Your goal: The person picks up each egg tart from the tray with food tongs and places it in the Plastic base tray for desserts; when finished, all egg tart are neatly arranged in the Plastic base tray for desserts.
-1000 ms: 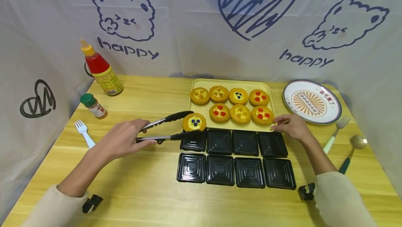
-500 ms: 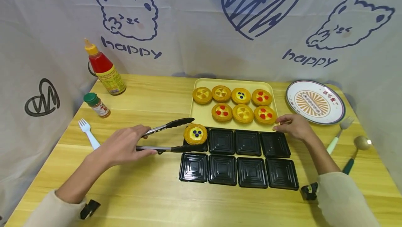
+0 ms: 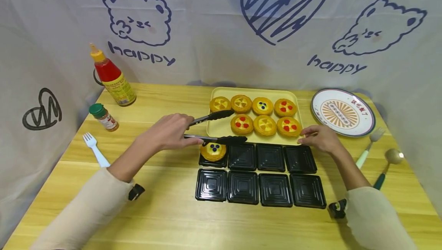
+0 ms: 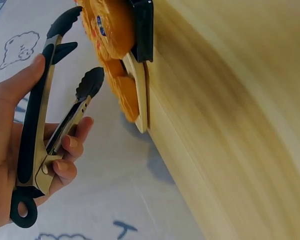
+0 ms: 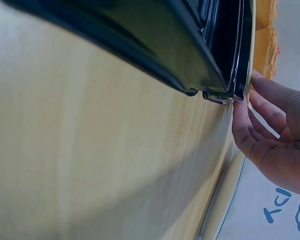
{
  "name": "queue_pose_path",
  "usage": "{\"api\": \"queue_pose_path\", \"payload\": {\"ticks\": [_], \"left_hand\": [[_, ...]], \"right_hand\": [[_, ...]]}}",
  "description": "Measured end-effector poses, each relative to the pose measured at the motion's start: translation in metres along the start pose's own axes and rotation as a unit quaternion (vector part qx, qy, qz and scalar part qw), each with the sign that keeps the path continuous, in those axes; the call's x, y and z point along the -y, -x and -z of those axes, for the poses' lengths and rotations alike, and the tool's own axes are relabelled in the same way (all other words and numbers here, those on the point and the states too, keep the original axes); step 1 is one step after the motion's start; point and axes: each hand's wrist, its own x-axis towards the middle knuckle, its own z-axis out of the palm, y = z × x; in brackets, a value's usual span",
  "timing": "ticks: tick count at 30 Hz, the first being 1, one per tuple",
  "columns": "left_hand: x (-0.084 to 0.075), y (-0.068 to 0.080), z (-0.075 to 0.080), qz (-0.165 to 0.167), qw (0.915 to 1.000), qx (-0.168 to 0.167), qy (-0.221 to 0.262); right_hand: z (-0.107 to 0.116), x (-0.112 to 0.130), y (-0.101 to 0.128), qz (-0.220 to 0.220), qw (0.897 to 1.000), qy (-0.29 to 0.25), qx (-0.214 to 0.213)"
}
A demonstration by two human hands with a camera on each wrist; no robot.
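Note:
My left hand (image 3: 171, 131) grips a pair of black-tipped metal tongs (image 3: 232, 139) with the arms spread and nothing between the tips. The tongs reach over the left part of a pale yellow tray (image 3: 219, 128) bearing several tarts, close to a strawberry-topped tart (image 3: 241, 124). In the left wrist view, thumb and fingers wrap the tongs' handles (image 4: 34, 120). A blueberry-topped tart (image 3: 213, 153) lies in the back-left black square container (image 3: 203, 162), partly covered by the tongs. My right hand (image 3: 321, 139) pinches the yellow tray's front right corner; the right wrist view shows its fingertips (image 5: 260, 85) at the edge.
Two rows of black square containers (image 3: 243, 187) stand in front of the tray. A patterned plate (image 3: 319, 108), a fork (image 3: 369, 146) and a spoon (image 3: 388, 165) lie right. Left are a sauce bottle (image 3: 115, 79), a spice jar (image 3: 104, 117) and a blue fork (image 3: 94, 148).
The tongs lowered the blueberry tart into the back-left black container and let go. My left hand has since moved up and right with the tongs over the tray. My right hand stays put.

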Motion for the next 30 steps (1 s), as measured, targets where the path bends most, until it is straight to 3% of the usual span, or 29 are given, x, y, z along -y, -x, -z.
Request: {"api": "queue_pose_path", "payload": {"ticks": [6, 11, 15, 20, 25, 30], "left_hand": [[-0.007, -0.029, -0.003, 0.004, 0.9994, 0.024, -0.023], [-0.007, -0.035, -0.003, -0.003, 0.9994, 0.020, -0.029], [-0.005, -0.024, -0.001, -0.019, 0.9991, -0.003, -0.037], [-0.012, 0.002, 0.003, -0.038, 0.9986, -0.026, -0.025], [-0.024, 0.021, 0.000, -0.069, 0.9970, -0.014, -0.032], [-0.029, 0.027, -0.008, -0.071, 0.9965, 0.008, -0.044]], "right_hand": [[-0.001, 0.001, 0.000, -0.003, 1.000, -0.004, -0.001], [-0.001, 0.002, 0.000, -0.001, 1.000, -0.007, -0.001], [0.000, 0.002, -0.001, 0.000, 1.000, -0.003, -0.002], [0.002, 0.000, -0.002, 0.001, 1.000, 0.002, -0.005], [0.002, 0.000, -0.003, -0.005, 1.000, -0.003, 0.000], [0.001, 0.000, -0.002, -0.010, 1.000, -0.011, 0.004]]}}
